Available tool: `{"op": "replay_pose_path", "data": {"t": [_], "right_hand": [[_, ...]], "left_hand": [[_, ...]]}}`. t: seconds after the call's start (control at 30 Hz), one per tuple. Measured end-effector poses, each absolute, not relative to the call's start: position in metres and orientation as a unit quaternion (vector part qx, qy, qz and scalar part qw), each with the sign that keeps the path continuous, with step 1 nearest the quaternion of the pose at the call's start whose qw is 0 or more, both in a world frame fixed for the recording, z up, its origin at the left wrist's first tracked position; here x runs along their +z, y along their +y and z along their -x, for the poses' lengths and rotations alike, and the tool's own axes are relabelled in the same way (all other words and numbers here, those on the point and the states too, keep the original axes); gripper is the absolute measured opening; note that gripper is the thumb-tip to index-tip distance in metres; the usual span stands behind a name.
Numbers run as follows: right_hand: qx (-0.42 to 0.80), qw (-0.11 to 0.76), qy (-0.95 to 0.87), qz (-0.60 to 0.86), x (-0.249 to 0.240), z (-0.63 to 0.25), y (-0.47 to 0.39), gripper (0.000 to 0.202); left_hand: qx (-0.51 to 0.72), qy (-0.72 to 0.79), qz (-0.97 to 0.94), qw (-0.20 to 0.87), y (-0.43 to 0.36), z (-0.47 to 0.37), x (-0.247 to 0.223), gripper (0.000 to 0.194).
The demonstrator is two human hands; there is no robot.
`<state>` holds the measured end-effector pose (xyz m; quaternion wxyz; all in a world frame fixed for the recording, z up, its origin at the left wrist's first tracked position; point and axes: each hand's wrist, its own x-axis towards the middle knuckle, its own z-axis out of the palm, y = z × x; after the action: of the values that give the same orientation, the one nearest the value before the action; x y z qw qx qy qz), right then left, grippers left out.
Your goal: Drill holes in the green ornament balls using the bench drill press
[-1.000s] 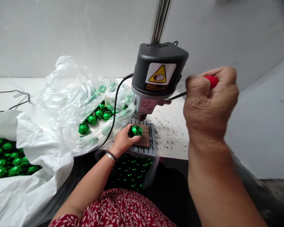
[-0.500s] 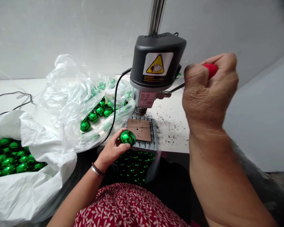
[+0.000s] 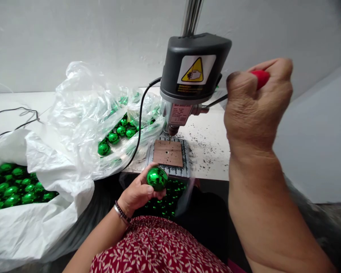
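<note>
In my left hand is a shiny green ball ornament, held by the fingers and thumb just in front of the drill press base. My right hand is wrapped round the red knob of the feed lever, to the right of the drill press. The thin drill bit points down over a square brown board with a small hole in it. Ball and bit are apart.
Green balls lie in a clear plastic bag behind left. A white sack at the left holds many more. Below the table edge, further green balls show. A black cord hangs beside the press; dark shavings litter the table.
My left hand has drawn the ball down and slightly right, off the board's front left corner toward my body. The right hand keeps its hold on the knob. The view has shifted a little.
</note>
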<state>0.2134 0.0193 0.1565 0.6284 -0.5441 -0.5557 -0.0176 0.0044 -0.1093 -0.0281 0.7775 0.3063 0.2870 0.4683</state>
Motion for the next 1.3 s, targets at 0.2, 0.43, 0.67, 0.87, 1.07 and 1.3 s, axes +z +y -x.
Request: {"op": "replay_pose_path", "data": {"t": [0.2, 0.43, 0.67, 0.87, 1.07, 1.3], "right_hand": [[-0.035, 0.618, -0.561, 0.55, 0.15, -0.214, 0.018, 0.013], [-0.062, 0.631, -0.576, 0.516, 0.142, -0.217, 0.02, 0.018], [-0.024, 0.641, -0.583, 0.498, 0.143, -0.217, 0.013, 0.029], [-0.002, 0.652, -0.59, 0.477, 0.137, -0.219, 0.012, 0.033], [0.006, 0.656, -0.601, 0.456, 0.135, -0.224, 0.014, 0.035], [0.028, 0.658, -0.567, 0.495, 0.146, -0.213, 0.004, 0.015]], "left_hand": [[0.446, 0.215, -0.253, 0.831, -0.113, -0.009, -0.029, 0.091], [0.457, 0.237, -0.254, 0.819, -0.112, -0.013, -0.032, 0.074], [0.489, 0.294, -0.253, 0.781, -0.112, -0.009, -0.032, 0.079], [0.46, 0.267, -0.248, 0.81, -0.116, -0.008, -0.038, 0.082], [0.426, 0.385, -0.348, 0.741, -0.117, -0.012, -0.034, 0.09], [0.363, 0.503, -0.499, 0.605, -0.123, -0.007, -0.043, 0.102]]}}
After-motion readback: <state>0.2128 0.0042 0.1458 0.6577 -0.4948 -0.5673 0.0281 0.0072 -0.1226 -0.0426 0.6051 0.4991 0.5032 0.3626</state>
